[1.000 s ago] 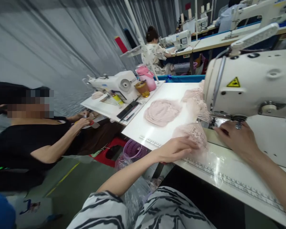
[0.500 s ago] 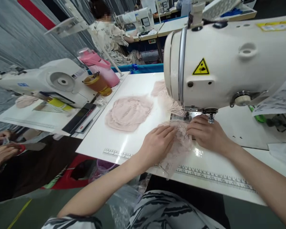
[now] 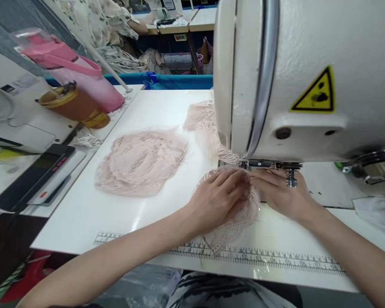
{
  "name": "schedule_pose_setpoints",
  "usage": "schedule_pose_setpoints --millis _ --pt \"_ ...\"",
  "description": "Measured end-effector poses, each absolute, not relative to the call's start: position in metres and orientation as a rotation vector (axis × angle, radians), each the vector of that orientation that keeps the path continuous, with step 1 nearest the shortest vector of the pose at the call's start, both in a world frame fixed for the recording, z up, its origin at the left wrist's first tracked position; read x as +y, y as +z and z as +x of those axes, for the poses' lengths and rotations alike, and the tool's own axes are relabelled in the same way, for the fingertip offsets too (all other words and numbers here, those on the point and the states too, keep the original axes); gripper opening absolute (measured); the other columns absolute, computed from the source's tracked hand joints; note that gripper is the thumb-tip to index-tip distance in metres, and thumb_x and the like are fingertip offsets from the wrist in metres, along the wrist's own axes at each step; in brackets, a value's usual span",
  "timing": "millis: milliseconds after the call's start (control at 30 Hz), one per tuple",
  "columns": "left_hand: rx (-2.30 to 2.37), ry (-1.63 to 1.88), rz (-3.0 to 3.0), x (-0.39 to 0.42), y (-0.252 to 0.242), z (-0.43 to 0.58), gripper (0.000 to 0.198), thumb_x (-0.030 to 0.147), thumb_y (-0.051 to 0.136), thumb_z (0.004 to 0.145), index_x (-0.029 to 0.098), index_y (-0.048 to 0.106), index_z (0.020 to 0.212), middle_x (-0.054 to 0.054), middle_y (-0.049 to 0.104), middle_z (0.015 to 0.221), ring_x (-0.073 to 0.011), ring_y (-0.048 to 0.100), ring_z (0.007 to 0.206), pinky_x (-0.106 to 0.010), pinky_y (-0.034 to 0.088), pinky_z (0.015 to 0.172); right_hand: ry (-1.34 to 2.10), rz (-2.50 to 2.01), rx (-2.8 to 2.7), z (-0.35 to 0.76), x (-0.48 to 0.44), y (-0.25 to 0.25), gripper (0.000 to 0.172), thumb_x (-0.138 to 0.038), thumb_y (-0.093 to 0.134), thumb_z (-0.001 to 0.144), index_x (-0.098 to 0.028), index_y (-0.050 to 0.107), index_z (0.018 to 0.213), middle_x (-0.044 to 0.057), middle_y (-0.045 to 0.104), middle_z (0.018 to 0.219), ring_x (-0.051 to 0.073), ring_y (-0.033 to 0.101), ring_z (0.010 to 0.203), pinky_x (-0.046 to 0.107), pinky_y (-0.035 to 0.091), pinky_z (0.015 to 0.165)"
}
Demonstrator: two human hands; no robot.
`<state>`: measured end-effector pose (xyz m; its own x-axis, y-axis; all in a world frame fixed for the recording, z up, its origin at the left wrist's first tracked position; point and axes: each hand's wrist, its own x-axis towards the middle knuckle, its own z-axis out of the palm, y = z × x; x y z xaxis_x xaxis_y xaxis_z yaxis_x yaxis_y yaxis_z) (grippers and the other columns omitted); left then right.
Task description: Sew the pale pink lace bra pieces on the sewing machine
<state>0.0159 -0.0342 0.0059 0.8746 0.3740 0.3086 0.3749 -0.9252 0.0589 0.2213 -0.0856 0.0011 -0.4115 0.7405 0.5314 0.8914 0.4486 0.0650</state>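
Note:
A pale pink lace piece (image 3: 240, 224) lies under my hands at the front of the sewing machine (image 3: 295, 132). My left hand (image 3: 216, 199) rests on it with curled fingers, gripping the lace near its upper edge; the thumb is mostly hidden. On the other side, my right hand (image 3: 284, 192) pinches the lace's right edge close to the presser foot (image 3: 244, 164). Part of that hand is behind the machine's metal fittings. More pink lace (image 3: 208, 128) extends behind the needle area. To the left lies a flat stack of pink lace pieces (image 3: 143, 162).
A printed ruler (image 3: 259, 256) runs along the table's front edge. At the left stand a pink bottle (image 3: 77, 70) and a brown cup (image 3: 78, 105), with a black device (image 3: 35, 175) below them. White cloth (image 3: 377, 216) lies at the right. Another person (image 3: 99, 25) sits beyond.
My view has moved closer to the machine. The fingers of my left hand, flatter before, are now bent over the lace. The lace has shifted and turned slightly; my right hand stays near the presser foot.

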Motion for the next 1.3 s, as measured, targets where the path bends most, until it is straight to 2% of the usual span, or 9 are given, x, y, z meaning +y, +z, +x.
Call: schedule_pose_setpoints --millis 200,367,533,700,867,967,1100,1300 --pt "-0.649 -0.462 -3.055 -0.027 0.000 0.014 0.043 0.036 0.040 0.100 0.010 0.049 0.133 -0.012 0.054 0.135 -0.0233 0.050 0.127 -0.042 0.042 0.109 -0.253 -1.446 -2.206 0.216 -0.086 0.012 0.028 -0.008 0.047 0.087 -0.026 0.068 0.085 -0.005 0.073 0.087 0.011 0.059 0.069 0.029 0.038 0.061" --pt "-0.669 -0.416 -3.086 -0.015 0.001 0.013 0.042 0.039 0.038 0.100 0.013 0.053 0.130 -0.009 0.055 0.135 -0.0243 0.046 0.131 -0.043 0.040 0.110 -0.148 -1.416 -2.197 0.217 -0.080 0.009 0.027 -0.011 0.047 0.088 -0.024 0.070 0.084 -0.001 0.073 0.086 0.010 0.060 0.065 0.027 0.038 0.055" --pt "-0.651 -0.417 -3.110 -0.008 0.001 0.012 0.043 0.041 0.038 0.100 0.014 0.054 0.129 -0.008 0.056 0.133 -0.0246 0.046 0.130 -0.043 0.040 0.109 -0.048 -1.440 -2.137 0.216 -0.079 0.007 0.029 -0.016 0.044 0.092 -0.021 0.070 0.080 0.001 0.073 0.087 0.009 0.059 0.064 0.024 0.044 0.061" --pt "-0.644 -0.437 -3.101 -0.008 -0.001 0.012 0.043 0.041 0.038 0.100 0.015 0.053 0.130 -0.008 0.058 0.131 -0.0243 0.048 0.129 -0.043 0.041 0.108 -0.292 -1.416 -2.217 0.218 -0.081 0.003 0.027 -0.010 0.047 0.088 -0.023 0.070 0.088 0.000 0.073 0.094 0.012 0.062 0.071 0.026 0.041 0.058" --pt "-0.637 -0.423 -3.093 -0.008 -0.001 0.013 0.044 0.043 0.036 0.100 0.015 0.052 0.131 -0.009 0.058 0.131 -0.0244 0.049 0.128 -0.044 0.040 0.109 -0.299 -1.418 -2.199 0.223 -0.080 -0.014 0.026 -0.018 0.051 0.088 -0.029 0.069 0.103 0.001 0.071 0.104 0.017 0.063 0.089 0.032 0.050 0.076" --pt "-0.640 -0.411 -3.094 -0.008 0.000 0.014 0.045 0.042 0.035 0.101 0.015 0.052 0.132 -0.009 0.058 0.131 -0.0240 0.049 0.127 -0.045 0.040 0.109 -0.297 -1.462 -2.149 0.224 -0.081 -0.018 0.027 -0.019 0.054 0.088 -0.030 0.068 0.107 0.001 0.071 0.105 0.018 0.064 0.089 0.034 0.051 0.077" --pt "-0.633 -0.399 -3.087 -0.008 0.002 0.014 0.046 0.042 0.033 0.101 0.014 0.050 0.134 -0.010 0.056 0.133 -0.0239 0.049 0.128 -0.045 0.041 0.108 -0.448 -1.385 -2.246 0.225 -0.082 -0.009 0.030 -0.009 0.052 0.084 -0.026 0.068 0.103 -0.001 0.072 0.107 0.016 0.066 0.084 0.032 0.048 0.070" --pt "-0.628 -0.392 -3.076 -0.007 0.000 0.013 0.046 0.042 0.036 0.100 0.015 0.050 0.134 -0.010 0.055 0.135 -0.0243 0.050 0.127 -0.045 0.041 0.108 -0.620 -1.244 -2.232 0.226 -0.079 -0.004 0.023 -0.006 0.055 0.082 -0.022 0.070 0.090 -0.005 0.074 0.099 0.013 0.067 0.075 0.030 0.045 0.064"
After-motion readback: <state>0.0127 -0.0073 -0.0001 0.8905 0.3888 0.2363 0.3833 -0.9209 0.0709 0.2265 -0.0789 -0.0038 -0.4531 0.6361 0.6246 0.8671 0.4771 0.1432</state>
